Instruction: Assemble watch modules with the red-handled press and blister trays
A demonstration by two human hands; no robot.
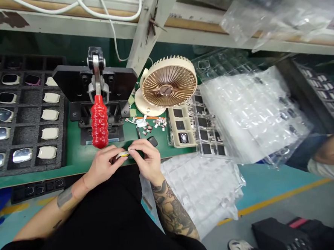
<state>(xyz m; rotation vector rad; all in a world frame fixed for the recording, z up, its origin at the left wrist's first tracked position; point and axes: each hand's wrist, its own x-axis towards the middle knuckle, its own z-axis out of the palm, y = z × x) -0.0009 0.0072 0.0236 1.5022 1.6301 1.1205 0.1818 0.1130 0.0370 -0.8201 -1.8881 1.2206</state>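
Note:
My left hand [103, 164] pinches a small pale smartwatch case [123, 155] between thumb and fingers, just off the green bench's front edge. A yellow strip shows along the case's side. At its right end my right hand [147, 160] is closed, thumb and forefinger pinched together. Something tiny and whitish shows at those fingertips, too small to name. Behind the right hand lies a black rounded-square piece [152, 141]. Above the left hand stands a black toggle press with a red ribbed handle [99, 123].
A black foam tray [26, 137] of watch cases fills the left. A cream fan [168, 83] stands behind small loose parts [159, 122]. Right of it are a cream tray [180, 114], clear plastic trays [204, 134] and bagged trays [248, 116]. Another person's arm [332, 152] shows far right.

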